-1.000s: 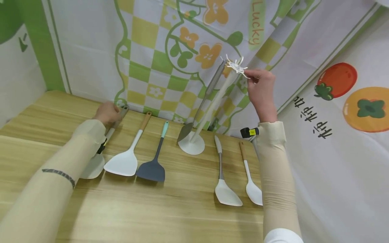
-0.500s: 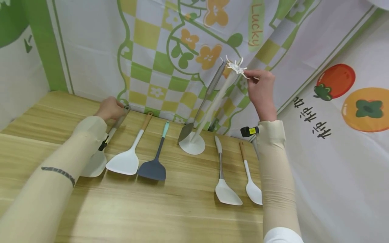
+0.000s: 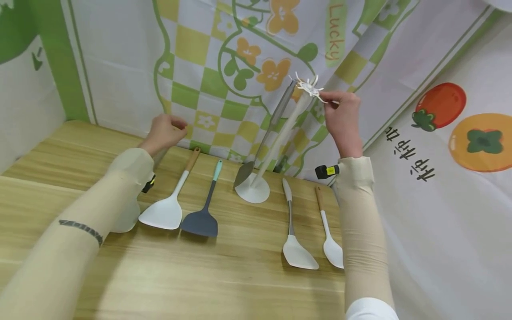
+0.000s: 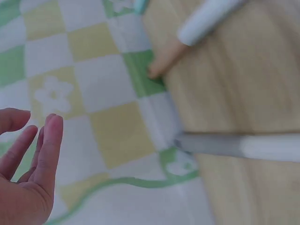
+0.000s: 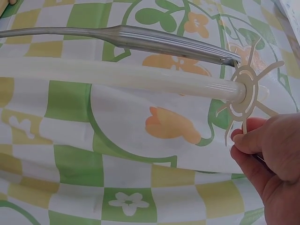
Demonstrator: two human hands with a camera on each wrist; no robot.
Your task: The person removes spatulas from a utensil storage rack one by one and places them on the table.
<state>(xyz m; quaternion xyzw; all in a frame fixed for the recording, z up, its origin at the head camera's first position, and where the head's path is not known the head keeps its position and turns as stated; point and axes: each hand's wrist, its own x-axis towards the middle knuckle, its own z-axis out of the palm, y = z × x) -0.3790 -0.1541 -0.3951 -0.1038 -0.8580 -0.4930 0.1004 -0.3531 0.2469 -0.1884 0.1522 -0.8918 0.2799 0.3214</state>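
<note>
Pinching 1 thin hook of the white utensil stand (image 3: 280,133) at its top, the right hand (image 3: 344,122) could tip it and drop the hung grey spatula (image 3: 267,133); left hand (image 3: 164,131) hovers, fingers apart.

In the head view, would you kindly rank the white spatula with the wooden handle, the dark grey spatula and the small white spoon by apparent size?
1. White spatula with the wooden handle, longest.
2. Dark grey spatula, a little shorter, with a similar blade.
3. Small white spoon, smallest; the right sleeve partly covers its bowl, and it lies slightly nearer the camera.

Left hand (image 4: 21,173) fingers relaxed, empty, above checked cloth (image 4: 93,93); grey-handled utensil (image 4: 234,145) on table (image 4: 243,84)
</note>
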